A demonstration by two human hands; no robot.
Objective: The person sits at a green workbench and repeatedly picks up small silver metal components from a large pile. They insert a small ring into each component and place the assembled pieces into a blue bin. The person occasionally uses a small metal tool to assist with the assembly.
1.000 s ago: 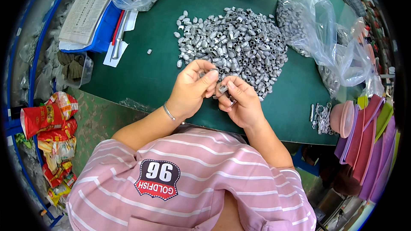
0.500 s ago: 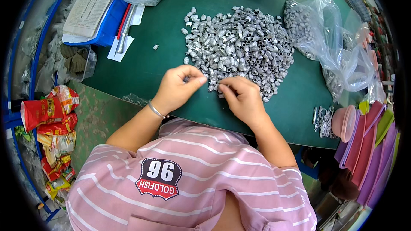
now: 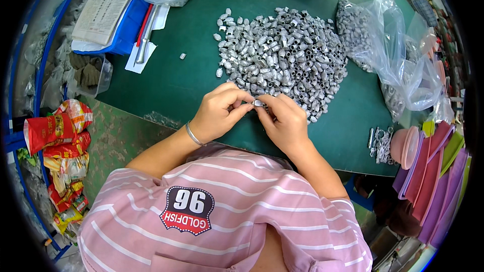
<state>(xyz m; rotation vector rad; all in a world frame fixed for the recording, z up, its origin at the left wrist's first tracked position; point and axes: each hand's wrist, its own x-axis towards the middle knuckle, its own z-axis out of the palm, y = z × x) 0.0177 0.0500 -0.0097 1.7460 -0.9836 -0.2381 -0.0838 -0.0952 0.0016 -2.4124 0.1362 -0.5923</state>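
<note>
In the head view, I can see the person bent over a dark green bench (image 3: 166, 83), both hands meeting near its front edge. Between them is a small silver-grey hollow metal piece (image 3: 258, 103), just clear of the near side of a broad heap of grey barrel-shaped metal pieces (image 3: 282, 53). Its long axis seems to run roughly left to right, across the person's body; one end points towards the left hand (image 3: 217, 113), the other towards the right hand (image 3: 286, 123). The fingers hide too much for me to tell one end from the other.

The right fingers pinch it between thumb and forefinger. The left thumb and forefinger are drawn into a narrow pinch at its left end; I can't tell whether they grip something smaller as well. A silver metal bangle (image 3: 194, 135) circles the left wrist.

Over to the left, a single grey metal piece (image 3: 182, 56) lies well apart from the heap, its longer side slanted. Beyond it is a blue plastic bin (image 3: 126, 27) with printed paper sheets (image 3: 103, 7) on top. Right of the heap slumps a clear plastic bag (image 3: 385, 45) with more grey pieces inside, near a tangle of silver metal clasps (image 3: 384, 146).
</note>
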